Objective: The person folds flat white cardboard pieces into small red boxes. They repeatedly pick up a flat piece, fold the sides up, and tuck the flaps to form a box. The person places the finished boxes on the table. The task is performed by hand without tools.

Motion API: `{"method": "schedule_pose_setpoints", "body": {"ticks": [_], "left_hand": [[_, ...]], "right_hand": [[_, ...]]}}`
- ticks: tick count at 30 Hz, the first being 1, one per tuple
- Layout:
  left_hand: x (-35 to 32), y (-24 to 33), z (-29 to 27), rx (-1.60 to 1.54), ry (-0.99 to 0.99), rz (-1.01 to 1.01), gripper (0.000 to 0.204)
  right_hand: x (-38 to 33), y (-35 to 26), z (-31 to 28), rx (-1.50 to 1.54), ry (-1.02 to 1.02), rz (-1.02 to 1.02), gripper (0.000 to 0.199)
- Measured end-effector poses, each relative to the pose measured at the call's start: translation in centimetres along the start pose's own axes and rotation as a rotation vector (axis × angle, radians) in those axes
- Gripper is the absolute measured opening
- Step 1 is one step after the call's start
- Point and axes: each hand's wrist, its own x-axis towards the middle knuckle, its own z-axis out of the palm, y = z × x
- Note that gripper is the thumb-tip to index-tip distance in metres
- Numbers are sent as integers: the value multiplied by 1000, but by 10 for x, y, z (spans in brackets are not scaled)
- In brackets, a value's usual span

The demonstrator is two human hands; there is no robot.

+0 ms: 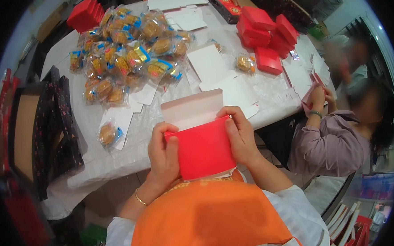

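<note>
Between both hands, fingers (166,140) pinching its sides, red box (203,149) stands upright, flap opening away

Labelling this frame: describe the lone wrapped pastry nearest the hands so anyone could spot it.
Start at the white-covered table and its big heap of wrapped pastries at the far left. Come toward the near edge, left of the red box held in both hands: the single wrapped pastry lies there on a flat white card. It sits alone, apart from the heap.

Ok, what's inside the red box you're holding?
The red box has its white flap up, but its front wall and both thumbs hide the inside, so its contents cannot be seen.
</note>
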Motion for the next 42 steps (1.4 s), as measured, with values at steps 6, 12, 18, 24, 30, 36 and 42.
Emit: {"method": "schedule_pose_setpoints", "body": {"ticks": [6, 12, 18, 24, 30, 36, 42], "left_hand": [[15, 21, -9, 187, 11, 191, 19], [25, 40, -6, 310, 42, 198, 38], [18, 37, -2, 172, 30, 46, 16], [10, 41, 0, 81, 28, 24, 26], [18, 42, -11, 271, -105, 225, 29], [23, 60, -11, 165, -130, 11, 24], [23, 59, -16, 157, -234, -11, 24]], "right_hand": [[1, -18, -12, -232, -27, -182, 17], [1, -22, -7, -168, 69, -243, 14], [-6, -26, 2, 113, 89, -5, 14], [-2, -15, -13, -215, -1, -149, 22], [0, -26, -9, -231, 32, -233, 24], [-7, -29, -13, -134, -22, -94, 24], [-13, -33, -5, 283, -11, 124, 24]]}}
